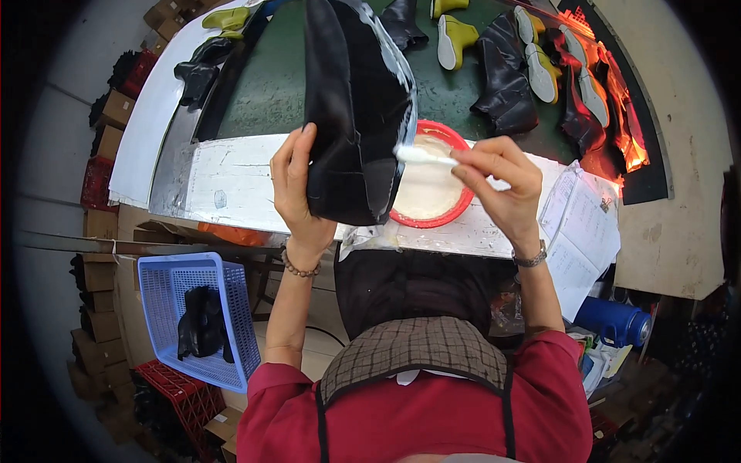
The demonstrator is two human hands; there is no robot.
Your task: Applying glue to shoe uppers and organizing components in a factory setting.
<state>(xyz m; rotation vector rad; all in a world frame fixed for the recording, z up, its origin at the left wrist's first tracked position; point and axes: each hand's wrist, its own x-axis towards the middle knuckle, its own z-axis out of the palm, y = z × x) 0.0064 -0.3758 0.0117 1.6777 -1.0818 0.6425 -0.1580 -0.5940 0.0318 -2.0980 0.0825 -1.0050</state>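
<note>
A black leather boot upper (332, 116) is raised over the table, with my left hand (296, 181) closed around its left side. White paste coats the boot upper's right edge in a long strip. In my right hand (505, 181) a small white brush (428, 157) is pinched between thumb and fingers. Its head meets the coated edge, low on the boot upper. Behind the brush sits a red bowl (464, 202) of creamy white paste, partly hidden by the boot upper.
Beyond the white board (243, 174), yellow shoe lasts (454, 42) and black boot uppers (505, 77) lie on the green table (266, 100). Orange light falls at far right. Written papers (575, 231) hang over the front edge. A blue basket (245, 324) holds black pieces at lower left.
</note>
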